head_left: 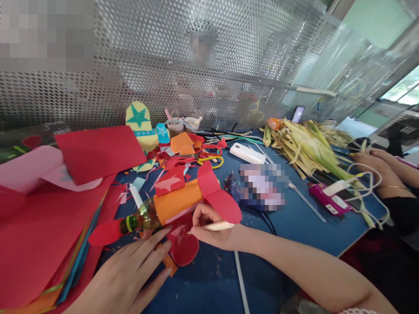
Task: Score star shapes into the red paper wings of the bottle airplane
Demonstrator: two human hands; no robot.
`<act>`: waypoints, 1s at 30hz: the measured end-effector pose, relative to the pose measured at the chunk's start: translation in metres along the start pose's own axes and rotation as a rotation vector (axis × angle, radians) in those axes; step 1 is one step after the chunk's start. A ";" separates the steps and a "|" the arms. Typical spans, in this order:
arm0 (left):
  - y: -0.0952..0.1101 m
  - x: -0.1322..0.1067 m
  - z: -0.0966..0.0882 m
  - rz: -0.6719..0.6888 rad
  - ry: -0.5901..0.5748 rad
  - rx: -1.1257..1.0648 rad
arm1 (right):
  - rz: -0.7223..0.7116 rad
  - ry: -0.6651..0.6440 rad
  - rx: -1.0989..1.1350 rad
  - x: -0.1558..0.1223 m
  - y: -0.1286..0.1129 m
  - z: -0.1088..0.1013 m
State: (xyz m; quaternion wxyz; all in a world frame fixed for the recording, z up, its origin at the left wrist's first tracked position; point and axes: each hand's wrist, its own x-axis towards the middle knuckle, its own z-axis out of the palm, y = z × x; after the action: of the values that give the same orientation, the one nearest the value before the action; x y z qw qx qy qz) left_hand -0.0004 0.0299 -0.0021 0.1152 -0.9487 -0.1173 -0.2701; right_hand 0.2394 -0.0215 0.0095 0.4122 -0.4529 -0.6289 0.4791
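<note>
My right hand (209,224) grips a cream-coloured pencil (218,226), its tip over a rounded red paper piece (185,250) with faint pale marks. My left hand (131,266) lies flat with fingers apart, its fingertips at the left edge of that red piece and over an orange paper scrap (169,264). Just beyond both hands a glass bottle (149,216) lies on its side, wrapped in orange paper (178,201). Its neck points left, by a red paper oval (104,233). Folded red paper (218,194) stands at its right end.
Stacked coloured sheets (42,235) cover the left side. Paper scraps and scissors (211,158) lie behind the bottle. A glue gun (232,185), white power bank (248,153), corn husks (301,146) and purple device (329,198) are to the right. Another person's hands (376,168) are at far right.
</note>
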 end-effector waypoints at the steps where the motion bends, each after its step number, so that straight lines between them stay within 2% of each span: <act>1: 0.000 -0.001 0.000 0.007 0.002 0.007 | -0.003 0.001 0.004 0.000 0.000 0.000; 9: 0.001 0.005 -0.002 0.043 0.013 0.062 | 0.053 -0.002 -0.009 -0.001 -0.003 -0.002; 15: 0.000 0.001 -0.001 0.037 0.009 0.047 | -0.027 0.005 0.023 -0.001 0.000 -0.002; 26: -0.001 0.002 -0.001 0.069 0.021 0.059 | -0.048 0.004 0.024 0.000 0.001 -0.003; 30: 0.000 0.002 -0.001 0.042 0.021 0.037 | -0.055 0.005 0.020 0.000 0.003 -0.003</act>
State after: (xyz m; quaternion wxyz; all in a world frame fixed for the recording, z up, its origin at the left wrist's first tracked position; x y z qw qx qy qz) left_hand 0.0012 0.0305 0.0000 0.1398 -0.9457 -0.1011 -0.2754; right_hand 0.2423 -0.0204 0.0068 0.4312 -0.4325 -0.6353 0.4726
